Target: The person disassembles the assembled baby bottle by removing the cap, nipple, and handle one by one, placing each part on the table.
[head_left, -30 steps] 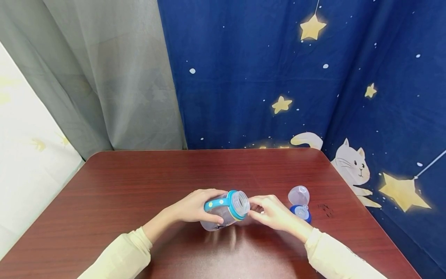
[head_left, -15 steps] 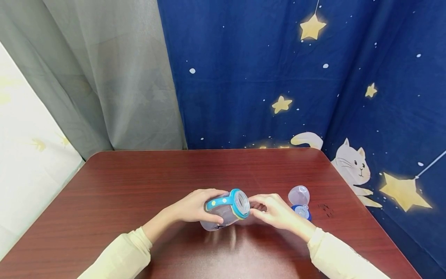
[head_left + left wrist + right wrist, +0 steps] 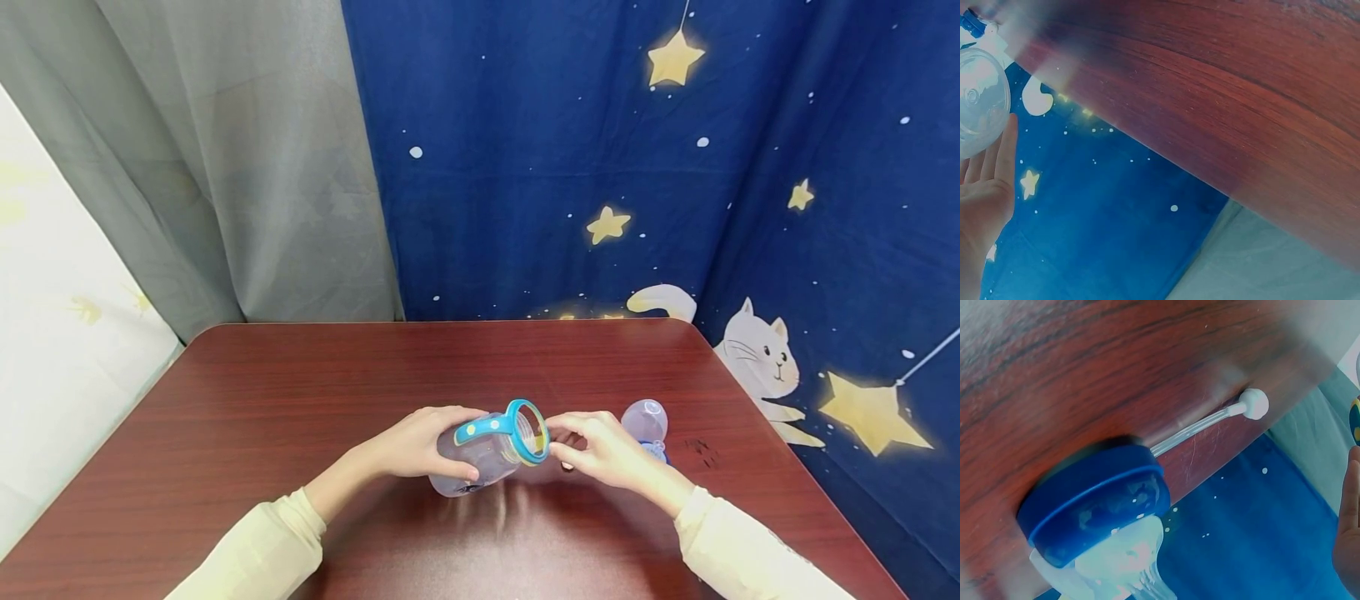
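A translucent baby bottle (image 3: 487, 462) lies tilted over the table, its uncapped mouth facing right. My left hand (image 3: 420, 443) grips its body from the left. In the left wrist view the bottle's round base (image 3: 985, 100) shows against that hand's palm. The teal handle ring (image 3: 517, 427), with a dotted handle, stands around the front of the bottle's neck. My right hand (image 3: 603, 450) pinches the ring's right edge with thumb and fingers. In the right wrist view, only part of this hand (image 3: 1349, 531) shows at the right edge.
Right of the right hand, a blue nipple collar (image 3: 655, 451) sits partly hidden on the table, with a clear dome cap (image 3: 643, 419) behind it. Its straw (image 3: 1194, 428) ends in a white ball (image 3: 1254, 404). Curtains (image 3: 525, 167) hang beyond the table's far edge.
The teal handle ring has slid right and up along the neck, to the bottle's mouth. My right hand has moved slightly right with it; the left hand holds the bottle still.
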Demonstrator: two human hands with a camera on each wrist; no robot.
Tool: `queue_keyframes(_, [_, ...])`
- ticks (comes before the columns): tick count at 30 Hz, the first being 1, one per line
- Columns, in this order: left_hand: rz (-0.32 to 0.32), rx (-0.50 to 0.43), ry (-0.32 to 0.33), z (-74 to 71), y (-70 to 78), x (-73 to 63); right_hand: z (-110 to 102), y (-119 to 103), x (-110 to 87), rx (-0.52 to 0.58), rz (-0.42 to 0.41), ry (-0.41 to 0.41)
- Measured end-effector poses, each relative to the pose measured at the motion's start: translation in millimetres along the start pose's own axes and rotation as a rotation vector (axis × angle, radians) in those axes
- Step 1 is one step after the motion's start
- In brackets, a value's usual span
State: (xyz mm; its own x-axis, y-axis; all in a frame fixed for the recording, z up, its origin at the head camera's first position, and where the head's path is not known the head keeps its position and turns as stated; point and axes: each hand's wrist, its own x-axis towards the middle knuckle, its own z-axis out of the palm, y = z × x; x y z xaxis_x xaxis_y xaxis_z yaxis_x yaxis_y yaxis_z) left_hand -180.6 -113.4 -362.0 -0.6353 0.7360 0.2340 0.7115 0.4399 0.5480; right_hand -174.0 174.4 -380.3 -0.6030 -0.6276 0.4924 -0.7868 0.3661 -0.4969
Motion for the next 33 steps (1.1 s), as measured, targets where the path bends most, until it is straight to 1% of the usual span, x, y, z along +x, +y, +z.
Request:
queue_keyframes(7, [0.021, 0.009, 0.000, 1.8, -1.9, 0.2, -4.4, 0.6, -2.1, -0.010, -0.010, 0.006])
queue_keyframes(13, [0.017, 0.007, -0.001, 2.3, -0.6, -0.3, -8.7, 0.5, -4.2, -0.017, -0.018, 0.005])
queue_keyframes(19, [0.000, 0.005, -0.011, 3.6, -0.3, -0.6, -12.8, 0.9, -6.3, -0.042, -0.034, 0.019])
queue_keyframes(24, [0.004, 0.028, -0.006, 4.3, -1.0, -1.0, -16.5, 0.1, -7.7, -0.058, -0.037, 0.026])
queue_keyframes(29, [0.003, 0.028, -0.003, 3.9, -0.9, -1.5, -20.0, -0.6, -8.8, -0.084, -0.029, 0.034])
queue_keyframes(33, [0.003, 0.032, -0.007, 3.9, -1.1, -1.4, -22.7, 0.5, -9.8, -0.104, -0.039, 0.048])
